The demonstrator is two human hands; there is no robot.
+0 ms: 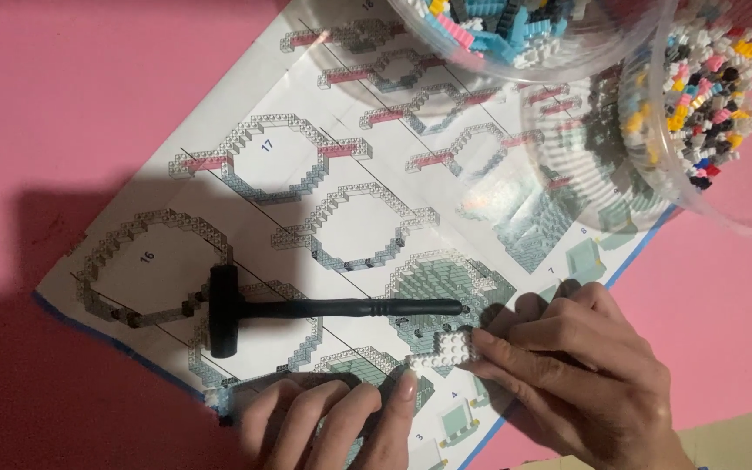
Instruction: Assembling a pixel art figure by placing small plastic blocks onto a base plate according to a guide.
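My right hand (580,370) pinches a small white studded brick piece (448,348) at its right end, low on the instruction sheet (245,96). My left hand (337,422) rests flat at the bottom edge, with one fingertip touching the left end of the white piece. A small black hammer (306,309) lies on the sheet just above my left hand, its head to the left and its handle pointing right toward the white piece.
Two clear plastic tubs hold several small coloured bricks: one at the top middle (524,39), one tipped at the upper right (698,113). The sheet lies diagonally on a pink surface (63,96). A tan patch (741,439) shows at the bottom right corner.
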